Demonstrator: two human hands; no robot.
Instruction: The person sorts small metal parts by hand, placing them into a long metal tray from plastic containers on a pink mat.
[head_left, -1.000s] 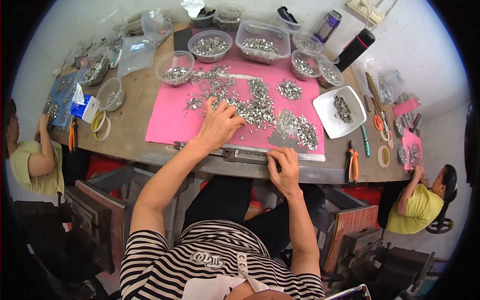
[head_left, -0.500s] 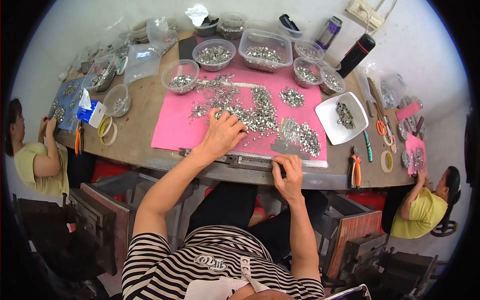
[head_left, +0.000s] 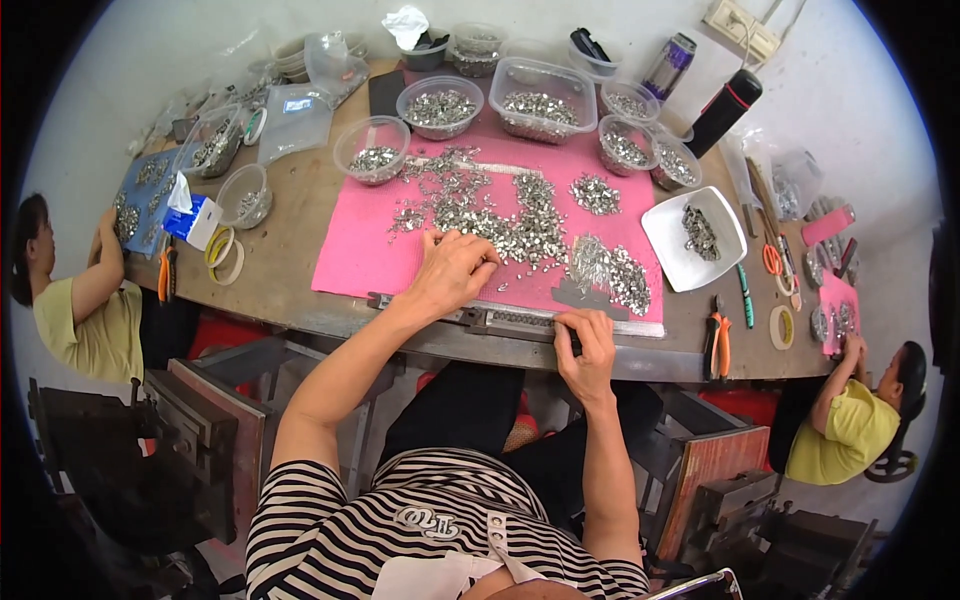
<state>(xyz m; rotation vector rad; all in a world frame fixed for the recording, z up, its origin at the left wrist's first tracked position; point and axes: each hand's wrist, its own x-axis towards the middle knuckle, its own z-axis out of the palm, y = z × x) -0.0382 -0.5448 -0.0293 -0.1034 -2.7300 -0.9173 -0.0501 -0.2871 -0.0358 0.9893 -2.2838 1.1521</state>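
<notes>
My left hand (head_left: 455, 272) hovers over the near edge of a pile of small silvery metal pieces (head_left: 510, 222) on a pink mat (head_left: 350, 240). Its fingers are curled together, and whatever may be between them is hidden. My right hand (head_left: 587, 350) grips the right end of a long, narrow metal strip fixture (head_left: 512, 321), thumb and fingers bent around it. This fixture lies along the table's front edge, with a row of small dark parts in its channel. Thin silvery pins (head_left: 592, 262) lie heaped beyond my right hand, beside a flat grey piece (head_left: 588, 298).
Clear tubs (head_left: 440, 105) of metal pieces line the back. On the right are a white tray (head_left: 668, 235), orange-handled pliers (head_left: 717, 340), a tape roll (head_left: 781, 327) and a black bottle (head_left: 727, 112). Co-workers sit at left (head_left: 85, 310) and right (head_left: 850, 430).
My left hand has drawn back slightly toward me from the pile. My right hand keeps its hold on the fixture. The left co-worker's hands have reached farther forward. The whole view has shifted slightly.
</notes>
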